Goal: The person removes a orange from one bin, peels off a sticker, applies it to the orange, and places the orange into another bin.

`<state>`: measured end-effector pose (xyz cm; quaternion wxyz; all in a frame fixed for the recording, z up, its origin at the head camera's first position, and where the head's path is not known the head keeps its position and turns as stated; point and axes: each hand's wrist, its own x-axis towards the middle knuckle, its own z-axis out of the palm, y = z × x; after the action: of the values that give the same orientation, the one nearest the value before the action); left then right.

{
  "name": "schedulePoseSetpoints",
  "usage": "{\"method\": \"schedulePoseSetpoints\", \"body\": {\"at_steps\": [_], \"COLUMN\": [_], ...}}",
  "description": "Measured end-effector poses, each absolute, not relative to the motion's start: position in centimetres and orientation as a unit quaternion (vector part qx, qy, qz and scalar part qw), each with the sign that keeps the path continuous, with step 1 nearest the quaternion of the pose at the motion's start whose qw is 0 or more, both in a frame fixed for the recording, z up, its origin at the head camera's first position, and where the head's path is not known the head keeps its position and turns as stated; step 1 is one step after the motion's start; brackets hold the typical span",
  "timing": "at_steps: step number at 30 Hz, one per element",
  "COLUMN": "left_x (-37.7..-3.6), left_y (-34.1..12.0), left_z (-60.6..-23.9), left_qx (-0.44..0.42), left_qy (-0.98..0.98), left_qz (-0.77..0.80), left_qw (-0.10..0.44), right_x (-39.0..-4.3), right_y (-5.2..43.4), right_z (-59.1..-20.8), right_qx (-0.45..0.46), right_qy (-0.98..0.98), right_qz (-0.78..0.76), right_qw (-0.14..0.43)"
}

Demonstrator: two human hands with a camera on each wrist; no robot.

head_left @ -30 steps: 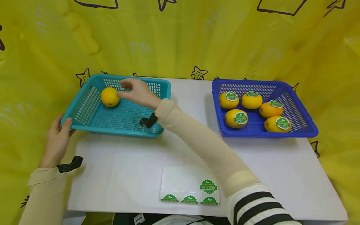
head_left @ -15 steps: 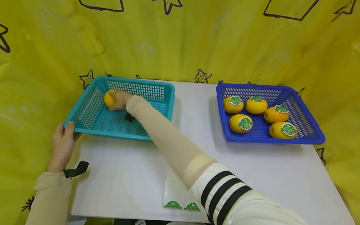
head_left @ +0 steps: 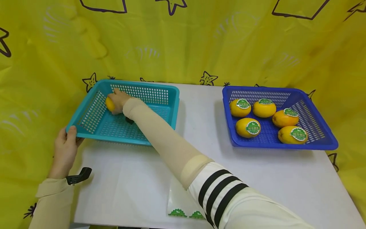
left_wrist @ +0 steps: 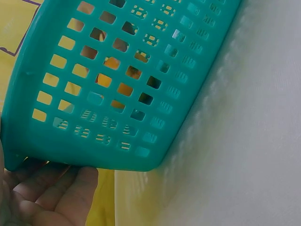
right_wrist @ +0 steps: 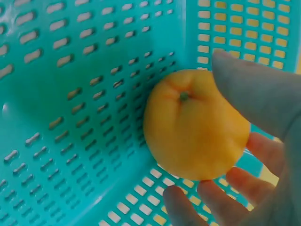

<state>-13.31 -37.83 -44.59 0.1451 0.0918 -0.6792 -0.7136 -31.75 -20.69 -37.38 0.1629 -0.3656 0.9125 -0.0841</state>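
A teal plastic basket point(head_left: 114, 138) with perforated walls stands at the left of the table, an orange point(right_wrist: 193, 132) inside it. My left hand point(head_left: 65, 151) grips the basket's near left corner, thumb over the rim and fingers point(left_wrist: 77, 195) beneath. My right hand point(head_left: 118, 100) reaches down into the basket at its left end and holds the orange, thumb on one side and fingertips on the other. In the right wrist view the fruit's stem end faces the camera. From the head view, the hand hides most of the orange.
On the right stands a blue basket point(head_left: 286, 146) with several oranges point(head_left: 248, 128), each bearing a green round sticker. A sheet of green stickers point(head_left: 181, 203) lies at the table's front, partly under my right arm. A yellow patterned cloth point(head_left: 183, 44) hangs behind.
My right hand has moved left and down inside the teal basket and taken hold of the orange. My left hand keeps its grip on the corner. The head view has shifted slightly.
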Motion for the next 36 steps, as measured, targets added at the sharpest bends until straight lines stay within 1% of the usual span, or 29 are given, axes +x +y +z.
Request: {"method": "schedulePoseSetpoints", "body": {"at_steps": [3, 5, 9, 11, 14, 18, 24, 29, 36], "left_x": [-13.3, -13.2, -13.3, -13.4, -13.6, -13.6, -13.6, -13.9, -13.3], "left_y": [-37.6, -37.4, -36.8, -36.6, -36.3, -36.3, -36.4, -36.6, -37.7], "left_z": [-44.7, -44.8, -44.9, -44.9, -44.9, -45.0, -45.1, -44.7, -44.7], "left_qx": [0.091, 0.091, 0.089, 0.088, 0.089, 0.097, 0.096, 0.08, 0.084], "left_qy": [-0.678, -0.68, -0.686, -0.688, -0.692, -0.7, -0.7, -0.69, -0.684], "left_qz": [-0.715, -0.713, -0.707, -0.705, -0.701, -0.693, -0.693, -0.704, -0.708], "left_qw": [0.146, 0.145, 0.147, 0.15, 0.151, 0.143, 0.14, 0.148, 0.154], "right_x": [-31.9, -32.0, -32.4, -32.5, -32.6, -32.7, -33.1, -33.0, -30.4], "right_y": [-20.4, -20.2, -19.9, -19.8, -19.7, -19.8, -19.1, -17.0, -13.6], "right_z": [-37.8, -38.1, -38.7, -38.8, -38.9, -39.4, -39.3, -37.7, -35.2], "right_qx": [-0.363, -0.377, -0.389, -0.375, -0.34, -0.299, -0.281, -0.299, -0.335], "right_qy": [0.908, 0.899, 0.897, 0.907, 0.921, 0.922, 0.905, 0.852, 0.74], "right_qz": [-0.115, -0.138, -0.148, -0.138, -0.136, -0.184, -0.267, -0.383, -0.515], "right_qw": [0.177, 0.175, 0.149, 0.136, 0.136, 0.16, 0.174, 0.196, 0.274]}}
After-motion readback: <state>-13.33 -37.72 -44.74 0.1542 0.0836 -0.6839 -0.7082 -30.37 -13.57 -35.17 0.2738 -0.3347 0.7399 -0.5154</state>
